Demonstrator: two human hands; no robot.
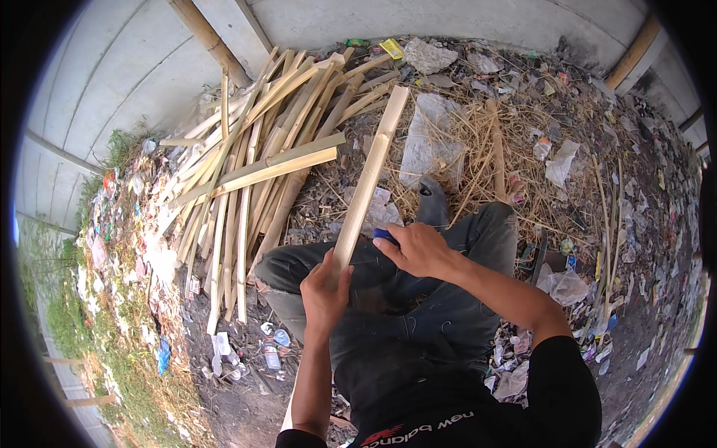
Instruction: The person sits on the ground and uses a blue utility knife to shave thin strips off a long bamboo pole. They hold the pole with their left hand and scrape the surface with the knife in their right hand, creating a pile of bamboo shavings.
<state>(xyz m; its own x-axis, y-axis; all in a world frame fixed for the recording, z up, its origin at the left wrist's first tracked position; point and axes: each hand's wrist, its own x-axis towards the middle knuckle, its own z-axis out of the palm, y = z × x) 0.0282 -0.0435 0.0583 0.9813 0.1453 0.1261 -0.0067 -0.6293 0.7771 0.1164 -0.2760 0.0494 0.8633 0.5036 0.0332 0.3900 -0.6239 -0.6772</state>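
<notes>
A long, pale split bamboo strip [373, 168] slants up and away from my lap. My left hand [324, 293] is wrapped round its near end, with the thumb along the right edge. Just right of the strip, my right hand [420, 251] is closed round a small blue object [385, 236], perhaps a tool handle; most of it is hidden by the fingers. This hand hovers over my crossed legs, close to the strip but seemingly apart from it.
A large pile of bamboo strips [258, 160] lies ahead to the left, two crossing over the top. Litter and dry straw [478, 149] cover the ground. A white sheet [432, 142] lies beyond my shoe. Concrete panel walls [478, 22] with bamboo poles [211, 41] stand behind.
</notes>
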